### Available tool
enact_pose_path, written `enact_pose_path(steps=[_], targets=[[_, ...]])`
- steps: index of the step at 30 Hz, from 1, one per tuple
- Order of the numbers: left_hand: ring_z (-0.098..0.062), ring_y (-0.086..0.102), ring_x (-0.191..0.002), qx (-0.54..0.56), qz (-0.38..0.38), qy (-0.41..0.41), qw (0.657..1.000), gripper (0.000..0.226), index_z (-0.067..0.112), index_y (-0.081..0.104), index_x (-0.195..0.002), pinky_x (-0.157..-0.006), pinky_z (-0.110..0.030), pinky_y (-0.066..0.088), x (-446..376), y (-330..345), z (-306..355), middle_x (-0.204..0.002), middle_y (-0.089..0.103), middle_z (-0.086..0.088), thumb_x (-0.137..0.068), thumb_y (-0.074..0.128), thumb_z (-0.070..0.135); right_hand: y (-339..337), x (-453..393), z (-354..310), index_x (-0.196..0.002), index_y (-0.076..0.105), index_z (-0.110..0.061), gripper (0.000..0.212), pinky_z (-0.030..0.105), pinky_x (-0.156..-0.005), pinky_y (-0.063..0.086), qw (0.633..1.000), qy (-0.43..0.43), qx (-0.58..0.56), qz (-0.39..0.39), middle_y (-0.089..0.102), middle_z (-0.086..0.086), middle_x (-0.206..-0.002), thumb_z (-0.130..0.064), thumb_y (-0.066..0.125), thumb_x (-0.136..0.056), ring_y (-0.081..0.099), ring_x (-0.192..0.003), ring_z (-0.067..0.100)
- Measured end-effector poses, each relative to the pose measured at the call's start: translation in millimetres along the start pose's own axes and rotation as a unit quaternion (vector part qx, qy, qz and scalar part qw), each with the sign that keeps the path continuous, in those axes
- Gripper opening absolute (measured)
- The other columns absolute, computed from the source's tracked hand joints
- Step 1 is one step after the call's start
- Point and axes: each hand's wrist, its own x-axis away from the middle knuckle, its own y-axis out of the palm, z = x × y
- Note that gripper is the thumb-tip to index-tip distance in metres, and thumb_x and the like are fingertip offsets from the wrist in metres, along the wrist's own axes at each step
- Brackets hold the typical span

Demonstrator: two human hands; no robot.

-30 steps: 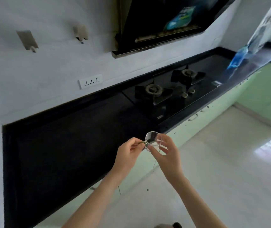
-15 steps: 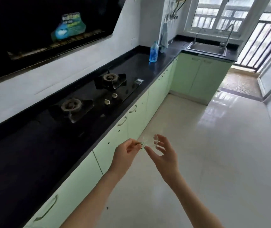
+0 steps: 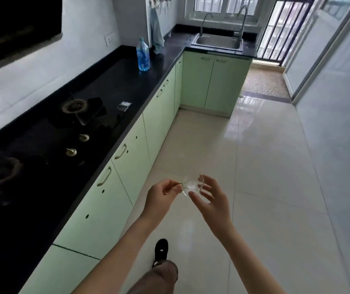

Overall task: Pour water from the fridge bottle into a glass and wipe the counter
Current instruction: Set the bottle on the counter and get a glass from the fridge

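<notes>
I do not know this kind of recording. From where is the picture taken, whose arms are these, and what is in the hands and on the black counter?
There is no machine here. A person wears a camera on the head, so the one picture looks forward and down at that person's own arms. The left hand pinches the handle of a small clear glass; the right hand cups its other side with open fingers. The glass looks empty. To the left runs the black counter, with a gas stove set into it. Farther along stands a blue bottle, beside a hanging cloth. The sink is at the far end.
</notes>
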Motion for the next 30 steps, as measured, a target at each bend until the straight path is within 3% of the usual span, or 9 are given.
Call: enact_pose_path(steps=[10,19,26,30], targets=[[-0.018,0.069,-0.088,0.007,-0.041,0.020,0.999,0.006,0.017,0.070,-0.087,-0.085,-0.029,0.052,-197.9,4.2,32.4,-0.086,0.074,-0.002,-0.090,0.065,0.017,21.2,-187.0,-2.5,-0.119,0.060,-0.020,0.045,0.012,-0.084,0.049,0.998,0.002,0.003,0.057,0.066,-0.009,-0.111,-0.012,0.079,-0.079,0.062,-0.101,0.000],[-0.018,0.068,-0.086,0.004,-0.070,0.040,0.997,0.006,0.013,0.070,-0.089,-0.087,-0.033,0.052,-346.8,31.4,70.0,-0.084,0.073,-0.004,-0.090,0.065,0.016,10.7,-332.8,-2.1,-0.121,0.060,-0.016,0.047,0.013,-0.084,0.049,0.996,-0.002,0.004,0.091,0.067,-0.007,-0.111,-0.015,0.080,-0.079,0.063,-0.102,0.002],[-0.020,0.069,-0.086,-0.007,-0.049,0.014,0.999,0.006,0.014,0.070,-0.088,-0.089,-0.038,0.053,-459.6,92.1,74.4,-0.082,0.073,-0.004,-0.091,0.064,0.015,-28.0,-455.3,34.9,-0.121,0.060,-0.018,0.044,0.018,-0.087,0.051,0.998,0.012,0.001,0.060,0.067,-0.007,-0.113,-0.014,0.078,-0.080,0.063,-0.103,0.006],[-0.017,0.069,-0.085,0.013,-0.013,0.018,1.000,0.007,0.011,0.070,-0.088,-0.091,-0.041,0.053,-524.8,130.8,101.0,-0.083,0.073,-0.005,-0.091,0.064,0.014,-59.4,-543.8,38.0,-0.118,0.061,-0.021,0.042,0.014,-0.085,0.049,1.000,-0.002,0.006,0.024,0.066,-0.007,-0.113,-0.014,0.078,-0.080,0.062,-0.101,0.001]])
